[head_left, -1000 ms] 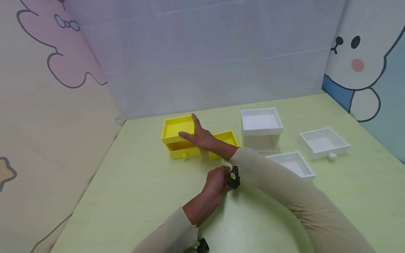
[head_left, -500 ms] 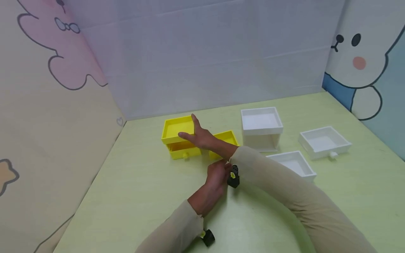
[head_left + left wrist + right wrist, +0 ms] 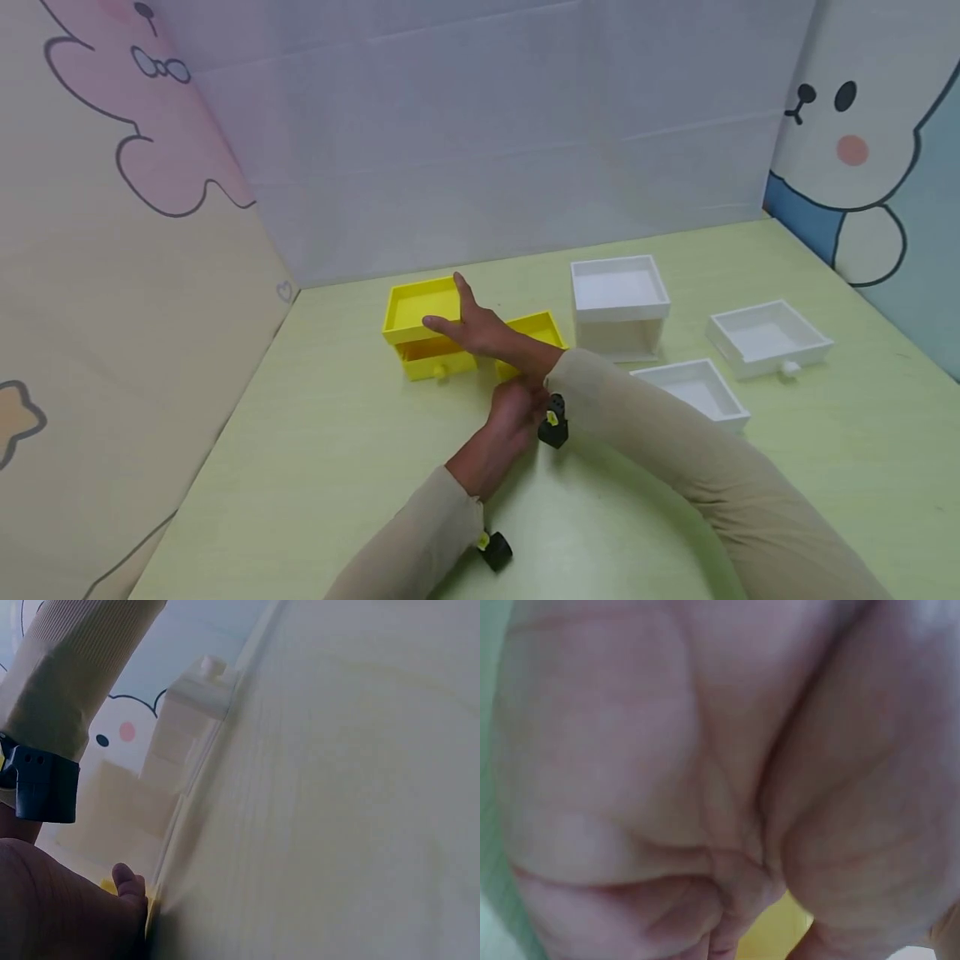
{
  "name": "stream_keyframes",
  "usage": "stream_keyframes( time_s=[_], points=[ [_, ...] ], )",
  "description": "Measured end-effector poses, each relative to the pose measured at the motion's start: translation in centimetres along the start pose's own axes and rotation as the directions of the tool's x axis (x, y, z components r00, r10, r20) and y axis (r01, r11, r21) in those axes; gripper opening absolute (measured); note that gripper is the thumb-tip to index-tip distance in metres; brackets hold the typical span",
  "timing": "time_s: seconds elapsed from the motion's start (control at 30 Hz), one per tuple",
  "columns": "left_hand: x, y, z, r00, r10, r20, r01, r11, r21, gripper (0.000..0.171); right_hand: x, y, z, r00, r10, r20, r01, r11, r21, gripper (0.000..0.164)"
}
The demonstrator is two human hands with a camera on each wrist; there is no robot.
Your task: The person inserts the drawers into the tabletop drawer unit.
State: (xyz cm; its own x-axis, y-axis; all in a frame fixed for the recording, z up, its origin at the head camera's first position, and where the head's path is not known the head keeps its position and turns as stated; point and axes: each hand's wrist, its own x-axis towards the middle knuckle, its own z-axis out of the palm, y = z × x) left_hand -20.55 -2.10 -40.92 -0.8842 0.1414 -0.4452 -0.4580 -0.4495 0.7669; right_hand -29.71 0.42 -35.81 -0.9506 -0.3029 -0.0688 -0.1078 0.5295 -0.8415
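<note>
In the head view a yellow drawer cabinet (image 3: 422, 305) stands on the table, its lower drawer (image 3: 438, 367) with a round knob seated in it. My right hand (image 3: 487, 332) holds the cabinet's right side, thumb at the front rim and a finger towards the back. In the right wrist view its palm fills most of the picture, with yellow showing past the fingers. A loose yellow drawer (image 3: 537, 327) lies right of the cabinet, partly behind the right forearm. My left hand (image 3: 513, 412) is just in front of that drawer, under the right wrist. Most left fingers are hidden.
A white drawer cabinet (image 3: 621, 287) with an open compartment stands to the right. Two loose white drawers lie near it: one (image 3: 693, 390) partly behind the right sleeve, the other (image 3: 768, 337) farther right. Printed cloth walls (image 3: 495, 125) enclose the table.
My left hand has moved forward, closer to the loose yellow drawer and further under the right wrist. The right hand and the drawers have stayed in place.
</note>
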Motion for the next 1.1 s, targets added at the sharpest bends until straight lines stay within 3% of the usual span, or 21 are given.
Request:
stream_keyframes(
  time_s=[0.2, 0.4, 0.6, 0.77, 1.1],
  points=[
    [0.4, -0.2, 0.2, 1.000, 0.029, 0.002, -0.029, 1.000, -0.004, 0.019, 0.0, 0.0, 0.0, 1.000, -0.003, -0.004, 0.003, 1.000, -0.004, 0.101],
    [0.2, -0.2, 0.1, 1.000, 0.003, -0.007, -0.003, 1.000, -0.022, 0.008, 0.1, 0.0, 0.1, 1.000, 0.000, -0.006, 0.000, 1.000, -0.012, 0.101],
    [-0.5, -0.3, -0.4, 1.000, 0.005, -0.014, -0.006, 1.000, -0.022, 0.031, -0.2, 0.1, -0.2, 1.000, -0.018, 0.009, 0.018, 1.000, 0.011, 0.101],
    [-1.3, -0.2, -1.2, 1.000, 0.003, -0.019, -0.004, 0.999, -0.035, 0.037, -0.4, -0.1, -0.1, 0.999, -0.041, 0.017, 0.041, 0.999, 0.012, 0.100],
    [-2.7, 0.3, -3.2, 0.997, -0.004, 0.077, 0.000, 0.999, 0.051, 0.040, -0.3, 0.1, -0.2, 0.998, -0.050, 0.023, 0.050, 0.998, 0.026, 0.100]
  ],
)
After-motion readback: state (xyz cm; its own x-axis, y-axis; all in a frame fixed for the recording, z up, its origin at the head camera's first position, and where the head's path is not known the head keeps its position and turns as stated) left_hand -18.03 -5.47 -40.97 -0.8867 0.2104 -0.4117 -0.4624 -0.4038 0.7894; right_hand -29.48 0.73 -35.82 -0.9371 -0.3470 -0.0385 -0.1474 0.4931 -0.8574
